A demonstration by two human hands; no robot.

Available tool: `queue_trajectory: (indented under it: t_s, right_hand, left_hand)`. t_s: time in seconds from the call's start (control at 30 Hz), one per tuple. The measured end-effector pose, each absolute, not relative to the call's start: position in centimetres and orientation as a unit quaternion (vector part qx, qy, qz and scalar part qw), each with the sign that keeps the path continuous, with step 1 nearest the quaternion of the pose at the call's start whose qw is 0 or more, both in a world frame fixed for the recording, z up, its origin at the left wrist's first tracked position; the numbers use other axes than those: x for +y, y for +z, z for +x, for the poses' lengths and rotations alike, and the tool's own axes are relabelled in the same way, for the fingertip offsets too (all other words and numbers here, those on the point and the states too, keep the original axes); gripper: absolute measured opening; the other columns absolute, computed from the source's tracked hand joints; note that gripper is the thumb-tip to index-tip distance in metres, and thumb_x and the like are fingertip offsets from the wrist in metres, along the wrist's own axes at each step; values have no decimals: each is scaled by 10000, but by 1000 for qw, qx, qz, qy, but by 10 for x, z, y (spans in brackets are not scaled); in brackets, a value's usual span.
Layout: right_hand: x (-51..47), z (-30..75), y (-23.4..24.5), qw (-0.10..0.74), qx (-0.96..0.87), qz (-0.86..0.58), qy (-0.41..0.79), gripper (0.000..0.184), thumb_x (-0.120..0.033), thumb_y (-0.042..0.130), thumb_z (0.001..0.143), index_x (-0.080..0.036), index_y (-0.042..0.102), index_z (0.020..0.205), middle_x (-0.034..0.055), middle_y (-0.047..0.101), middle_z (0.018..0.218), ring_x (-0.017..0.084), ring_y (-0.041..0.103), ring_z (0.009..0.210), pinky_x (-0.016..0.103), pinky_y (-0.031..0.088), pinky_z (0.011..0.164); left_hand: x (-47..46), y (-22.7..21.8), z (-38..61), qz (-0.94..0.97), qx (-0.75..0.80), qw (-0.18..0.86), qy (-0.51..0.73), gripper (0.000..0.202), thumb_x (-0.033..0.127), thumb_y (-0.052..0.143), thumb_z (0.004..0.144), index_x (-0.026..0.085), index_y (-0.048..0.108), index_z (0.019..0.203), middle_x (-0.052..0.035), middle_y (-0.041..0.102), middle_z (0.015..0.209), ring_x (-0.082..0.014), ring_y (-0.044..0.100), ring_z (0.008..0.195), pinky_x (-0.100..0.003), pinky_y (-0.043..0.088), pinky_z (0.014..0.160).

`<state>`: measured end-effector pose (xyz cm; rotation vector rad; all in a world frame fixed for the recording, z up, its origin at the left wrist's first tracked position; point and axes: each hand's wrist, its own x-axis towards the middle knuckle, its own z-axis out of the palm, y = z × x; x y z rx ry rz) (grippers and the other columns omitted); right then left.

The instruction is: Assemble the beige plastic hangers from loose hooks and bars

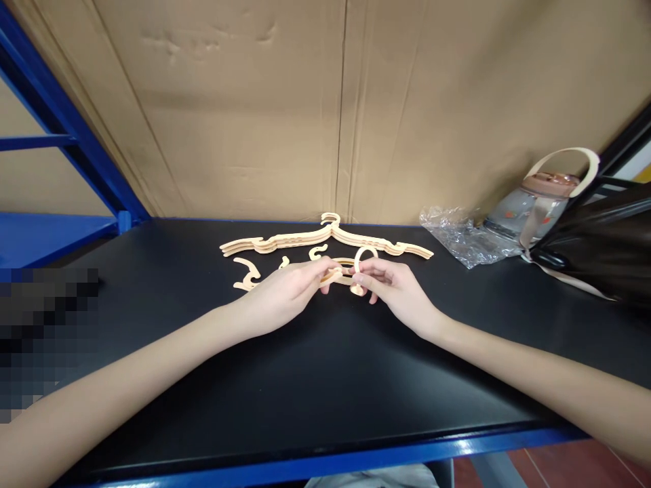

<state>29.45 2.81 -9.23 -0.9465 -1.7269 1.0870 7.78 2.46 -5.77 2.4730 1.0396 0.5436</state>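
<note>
My left hand [292, 288] is closed, pinching a beige plastic hanger piece [331, 276] whose other end is hidden by the fingers. Close beside it, my right hand [394, 288] grips a beige hanger hook [365, 252] between thumb and fingers, its curve pointing up. The two pieces are nearly together; whether they touch I cannot tell. Behind the hands lies a stack of beige hangers [289, 240] with hooks towards the cardboard. Loose hanger parts [249, 274] lie left of my left hand, and a small hooked part [318, 252] sits just beyond it.
Crumpled clear plastic [458, 240] and a clear jug with a handle [534, 203] stand at the right, by a dark bag [595, 244]. Cardboard [244, 122] closes off the back of the black tabletop [315, 386]. A blue frame [86, 156] rises at the left.
</note>
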Motion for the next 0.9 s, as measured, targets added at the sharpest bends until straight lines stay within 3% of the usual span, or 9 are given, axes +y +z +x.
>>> queue_trajectory:
  t_s: [0.13, 0.37, 0.53, 0.63, 0.83, 0.9]
  right_hand:
    - [28, 293, -92, 423, -705, -386, 418, 214, -338, 489, 898, -181, 616, 971, 7, 621, 756, 132, 578, 671, 245, 463, 576]
    - [28, 294, -88, 472, -636, -380, 477, 85, -286, 498, 885, -206, 485, 859, 24, 697, 802, 158, 642, 808, 302, 497, 751]
    - [31, 296, -86, 478, -581, -398, 525, 158, -320, 660, 767, -179, 597, 802, 31, 658, 848, 163, 615, 832, 310, 540, 753]
    - [31, 296, -86, 472, -574, -399, 537, 203, -355, 696, 749, -176, 624, 812, 19, 643, 779, 158, 623, 797, 304, 542, 749]
    - [31, 297, -87, 461, -576, -384, 555, 242, -363, 716, 746, -179, 594, 844, 26, 670, 798, 169, 647, 805, 286, 536, 700]
    - [32, 297, -87, 459, -579, -380, 556, 235, -353, 713, 752, -181, 575, 833, 29, 677, 802, 167, 651, 795, 279, 532, 684]
  left_hand:
    - [22, -52, 77, 825, 430, 275, 242, 228, 301, 265, 972, 237, 464, 1063, 38, 503, 736, -109, 437, 515, -224, 348, 474]
    - [26, -53, 75, 811, 473, 249, 237, 175, 295, 298, 950, 221, 426, 855, 44, 447, 635, -122, 405, 516, -226, 328, 466]
    - [27, -58, 77, 779, 483, 272, 293, 152, 326, 339, 941, 238, 452, 991, 2, 550, 875, -133, 498, 620, -236, 394, 514]
    - [26, -59, 78, 743, 500, 312, 318, 211, 407, 330, 954, 245, 459, 991, -5, 553, 951, -122, 479, 596, -229, 392, 487]
    - [24, -60, 78, 737, 528, 313, 282, 472, 635, 271, 925, 221, 485, 849, 14, 490, 716, -119, 428, 539, -220, 347, 446]
    - [24, -58, 77, 736, 530, 335, 256, 483, 660, 302, 904, 221, 500, 872, 2, 510, 752, -122, 446, 554, -206, 316, 413]
